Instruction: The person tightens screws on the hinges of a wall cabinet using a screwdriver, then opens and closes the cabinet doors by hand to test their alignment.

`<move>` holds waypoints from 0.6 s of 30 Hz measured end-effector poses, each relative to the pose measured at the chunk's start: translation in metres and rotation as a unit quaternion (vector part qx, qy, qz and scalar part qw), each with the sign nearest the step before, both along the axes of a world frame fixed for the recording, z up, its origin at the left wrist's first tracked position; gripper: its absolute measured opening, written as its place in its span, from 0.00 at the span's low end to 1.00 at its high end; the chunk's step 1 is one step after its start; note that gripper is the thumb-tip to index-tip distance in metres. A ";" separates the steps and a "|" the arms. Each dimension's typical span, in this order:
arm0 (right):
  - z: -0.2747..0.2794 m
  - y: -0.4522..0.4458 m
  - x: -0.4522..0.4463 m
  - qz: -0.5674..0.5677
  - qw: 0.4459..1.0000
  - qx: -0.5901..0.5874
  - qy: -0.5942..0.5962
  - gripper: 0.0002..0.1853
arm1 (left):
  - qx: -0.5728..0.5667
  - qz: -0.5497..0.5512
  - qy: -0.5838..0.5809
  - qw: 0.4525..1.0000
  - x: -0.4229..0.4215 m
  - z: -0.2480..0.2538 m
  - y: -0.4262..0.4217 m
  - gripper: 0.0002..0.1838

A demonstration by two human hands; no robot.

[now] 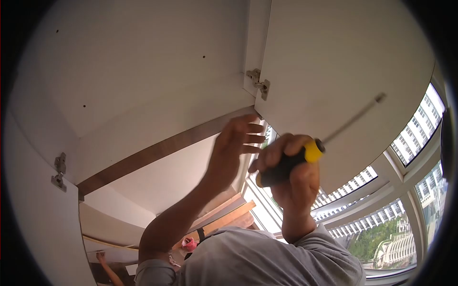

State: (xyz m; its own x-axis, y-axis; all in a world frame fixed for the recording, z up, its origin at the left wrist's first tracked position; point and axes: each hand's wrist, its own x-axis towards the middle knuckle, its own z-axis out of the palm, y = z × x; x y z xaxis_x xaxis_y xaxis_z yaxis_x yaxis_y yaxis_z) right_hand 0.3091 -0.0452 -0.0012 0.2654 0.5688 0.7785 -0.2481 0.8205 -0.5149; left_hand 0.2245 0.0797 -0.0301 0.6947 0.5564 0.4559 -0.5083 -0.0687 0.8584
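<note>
Screwdriver (313,150) with thick yellow-and-black handle and thin metal shaft is in the person's right hand (299,185); the fingers and thumb wrap the handle and hide a good part of it. Its shaft points up and rightward, before a wide flat white door (343,52), but the tip is blurred and its shape cannot be told. Just beside, the left hand (234,138) is raised with fingers spread, apparently holding nothing; its thumb is hard to distinguish, and one cannot tell whether both hands touch. Above them, a silver metal hinge (260,85) joins the door to a white cabinet (143,62), whose brown lower strip (162,164) is partly covered by the left hand. At bottom left, another person's bare forearm (112,274) is cut off by the picture's edge.
</note>
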 end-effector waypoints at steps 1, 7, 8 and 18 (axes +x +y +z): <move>-0.002 0.020 -0.006 0.009 0.998 -0.014 0.062 0.22 | -0.004 0.035 -0.016 0.999 -0.020 -0.003 0.016 0.31; -0.021 0.146 -0.013 0.078 0.974 -0.169 0.127 0.21 | 0.263 0.225 0.255 0.903 -0.047 0.058 0.046 0.32; -0.015 0.154 -0.010 0.067 0.980 -0.161 0.096 0.19 | 0.234 0.225 0.311 0.893 -0.051 0.067 0.059 0.31; -0.024 0.214 0.065 0.097 0.955 -0.232 0.157 0.18 | 0.324 0.255 0.446 0.795 -0.041 0.089 0.134 0.20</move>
State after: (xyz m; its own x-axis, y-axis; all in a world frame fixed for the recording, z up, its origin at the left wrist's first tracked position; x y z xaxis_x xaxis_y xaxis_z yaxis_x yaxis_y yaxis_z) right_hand 0.3740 0.1687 -0.0255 0.2989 0.8950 0.3312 -0.5734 0.4459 -0.6873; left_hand 0.1834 0.2135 0.0591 0.6627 0.7174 0.2147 0.5170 -0.6458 0.5619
